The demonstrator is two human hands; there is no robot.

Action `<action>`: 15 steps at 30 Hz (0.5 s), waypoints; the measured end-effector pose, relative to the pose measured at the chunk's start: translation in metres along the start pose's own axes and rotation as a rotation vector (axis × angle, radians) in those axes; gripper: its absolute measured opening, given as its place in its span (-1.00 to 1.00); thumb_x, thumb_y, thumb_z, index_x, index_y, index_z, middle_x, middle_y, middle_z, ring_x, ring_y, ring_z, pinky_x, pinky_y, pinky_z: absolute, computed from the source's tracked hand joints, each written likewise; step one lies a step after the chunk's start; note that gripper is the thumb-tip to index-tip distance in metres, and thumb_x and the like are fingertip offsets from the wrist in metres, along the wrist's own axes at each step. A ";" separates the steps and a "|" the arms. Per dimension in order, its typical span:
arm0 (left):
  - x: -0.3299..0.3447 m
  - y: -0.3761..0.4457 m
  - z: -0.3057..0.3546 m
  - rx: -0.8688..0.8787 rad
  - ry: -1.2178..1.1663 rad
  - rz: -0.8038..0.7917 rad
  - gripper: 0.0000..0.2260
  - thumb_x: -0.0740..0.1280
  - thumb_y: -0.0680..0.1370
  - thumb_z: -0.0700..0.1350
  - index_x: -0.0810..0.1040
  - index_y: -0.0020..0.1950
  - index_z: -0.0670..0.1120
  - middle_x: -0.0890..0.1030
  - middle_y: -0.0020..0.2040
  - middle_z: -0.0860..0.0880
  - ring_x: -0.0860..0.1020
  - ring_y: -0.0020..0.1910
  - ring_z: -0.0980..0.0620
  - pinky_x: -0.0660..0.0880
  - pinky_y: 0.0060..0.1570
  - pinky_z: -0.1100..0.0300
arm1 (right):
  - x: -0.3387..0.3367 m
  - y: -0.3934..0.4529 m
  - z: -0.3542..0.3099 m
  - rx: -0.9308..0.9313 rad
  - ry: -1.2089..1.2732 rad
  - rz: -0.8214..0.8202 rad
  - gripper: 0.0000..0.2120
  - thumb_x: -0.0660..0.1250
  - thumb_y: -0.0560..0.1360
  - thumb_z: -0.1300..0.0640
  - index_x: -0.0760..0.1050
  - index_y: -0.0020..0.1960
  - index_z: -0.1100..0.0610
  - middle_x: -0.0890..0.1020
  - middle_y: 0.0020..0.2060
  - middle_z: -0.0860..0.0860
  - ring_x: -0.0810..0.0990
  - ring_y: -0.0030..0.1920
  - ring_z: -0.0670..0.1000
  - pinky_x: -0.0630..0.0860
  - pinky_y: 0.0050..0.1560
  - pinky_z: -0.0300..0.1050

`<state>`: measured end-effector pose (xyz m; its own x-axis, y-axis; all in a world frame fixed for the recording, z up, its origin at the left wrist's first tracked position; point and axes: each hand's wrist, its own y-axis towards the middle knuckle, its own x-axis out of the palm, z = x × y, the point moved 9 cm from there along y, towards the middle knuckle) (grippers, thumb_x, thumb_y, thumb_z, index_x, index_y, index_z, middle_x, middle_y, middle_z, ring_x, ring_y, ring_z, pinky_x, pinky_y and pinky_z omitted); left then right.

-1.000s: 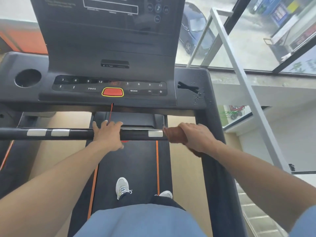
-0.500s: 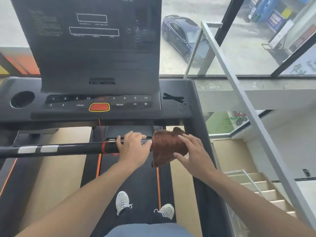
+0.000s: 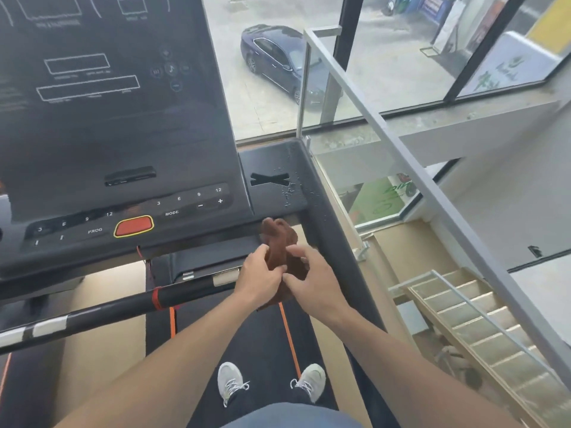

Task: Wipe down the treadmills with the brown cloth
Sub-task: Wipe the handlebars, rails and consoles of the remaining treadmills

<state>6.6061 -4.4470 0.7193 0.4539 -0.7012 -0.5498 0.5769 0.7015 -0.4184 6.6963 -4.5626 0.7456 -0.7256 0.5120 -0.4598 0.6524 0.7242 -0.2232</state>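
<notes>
both hands, left hand (image 3: 258, 278) and right hand (image 3: 312, 281), pinch the bunched brown cloth (image 3: 279, 247) at the frame's 6 o'clock, above the crossbar (image 3: 123, 302). droplets at 1 o'clock on the console (image 3: 272, 163) suggest wiping remains.

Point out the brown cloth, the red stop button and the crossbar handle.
brown cloth (image 3: 279, 242): head view, bunched upper part above both hands.
red stop button (image 3: 133, 226): head view, middle of its red face on the console.
crossbar handle (image 3: 123, 305): head view, black section left of the red band.
</notes>
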 end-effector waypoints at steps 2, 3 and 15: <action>-0.002 -0.012 0.005 0.034 -0.155 0.009 -0.89 0.38 0.53 -0.18 0.51 -0.01 -0.01 0.66 -0.09 0.03 0.63 -0.07 0.00 0.60 -0.04 0.04 | -0.003 -0.005 0.004 0.088 0.190 0.032 -0.46 0.49 0.47 0.23 0.44 0.37 -0.07 0.57 0.21 -0.17 0.58 0.19 -0.18 0.54 0.28 -0.16; -0.006 -0.016 0.006 0.039 -0.230 0.026 -0.87 0.38 0.54 -0.24 0.52 0.01 -0.03 0.67 -0.10 0.04 0.64 -0.09 0.04 0.58 -0.11 0.15 | -0.005 -0.008 0.005 0.117 0.259 0.050 -0.43 0.50 0.47 0.24 0.41 0.38 -0.10 0.55 0.20 -0.19 0.60 0.14 -0.20 0.58 0.20 -0.22; -0.033 -0.032 0.054 0.145 -0.417 0.053 -0.65 0.43 0.50 -0.33 0.53 0.13 0.07 0.70 -0.02 0.12 0.66 -0.03 0.20 0.53 -0.01 0.23 | -0.047 -0.012 -0.002 0.007 0.260 0.186 -0.65 0.38 0.62 0.18 0.53 0.24 -0.25 0.68 -0.06 -0.21 0.66 0.02 -0.10 0.65 0.08 -0.06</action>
<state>6.6091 -4.4526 0.7897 0.7033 -0.6771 -0.2167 0.6213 0.7335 -0.2755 6.7219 -4.5945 0.7717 -0.6246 0.7370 -0.2584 0.7801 0.6043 -0.1619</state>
